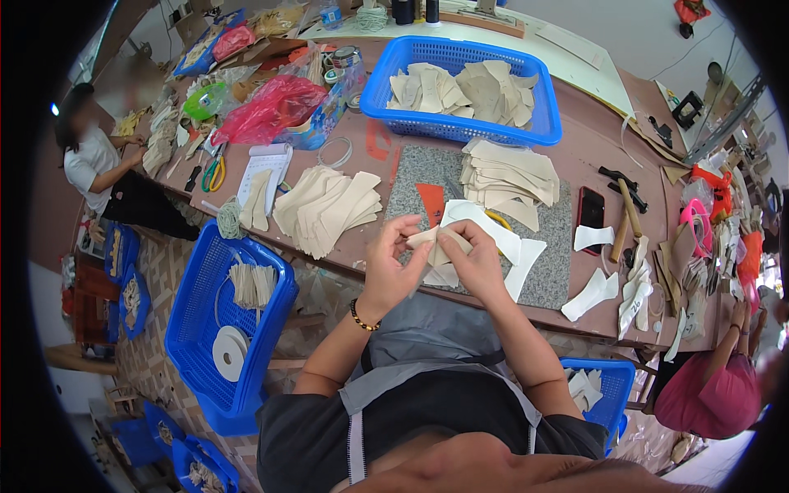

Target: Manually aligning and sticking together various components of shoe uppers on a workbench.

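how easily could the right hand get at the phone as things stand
Probably yes: only flat white pieces and the speckled slab seem to lie between the right hand and the phone, though it holds a beige piece.

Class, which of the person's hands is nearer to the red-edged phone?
Right. The right hand is left of the phone; the left hand is farther left, beyond the right hand.
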The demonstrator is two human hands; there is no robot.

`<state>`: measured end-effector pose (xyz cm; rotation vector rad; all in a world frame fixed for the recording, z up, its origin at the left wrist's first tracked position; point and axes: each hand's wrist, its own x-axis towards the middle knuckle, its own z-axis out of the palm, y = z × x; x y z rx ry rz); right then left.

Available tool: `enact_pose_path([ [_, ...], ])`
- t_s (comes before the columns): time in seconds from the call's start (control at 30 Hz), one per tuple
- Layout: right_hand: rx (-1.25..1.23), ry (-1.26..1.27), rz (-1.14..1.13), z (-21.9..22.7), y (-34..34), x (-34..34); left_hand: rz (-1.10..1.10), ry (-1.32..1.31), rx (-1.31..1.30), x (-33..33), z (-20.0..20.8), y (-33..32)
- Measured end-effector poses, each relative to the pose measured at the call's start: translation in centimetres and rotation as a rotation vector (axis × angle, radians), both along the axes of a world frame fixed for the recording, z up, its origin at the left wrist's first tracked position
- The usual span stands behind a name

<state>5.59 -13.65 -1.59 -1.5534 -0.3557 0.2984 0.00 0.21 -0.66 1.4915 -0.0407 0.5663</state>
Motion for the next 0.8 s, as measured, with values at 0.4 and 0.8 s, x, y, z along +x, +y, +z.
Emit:
enact_pose_path([
  [0.4, 0.156, -0.138, -0.482, 0.2, -4.3, 0.5, 0.199, 0.141, -0.03, -0.1, 1.1, 4.5],
  [0.8, 0.259, -0.317, -0.932, -1.1, -20.2, 0.4, 0.087, 0.012, -0.176, 3.6, 2.1, 9.6],
])
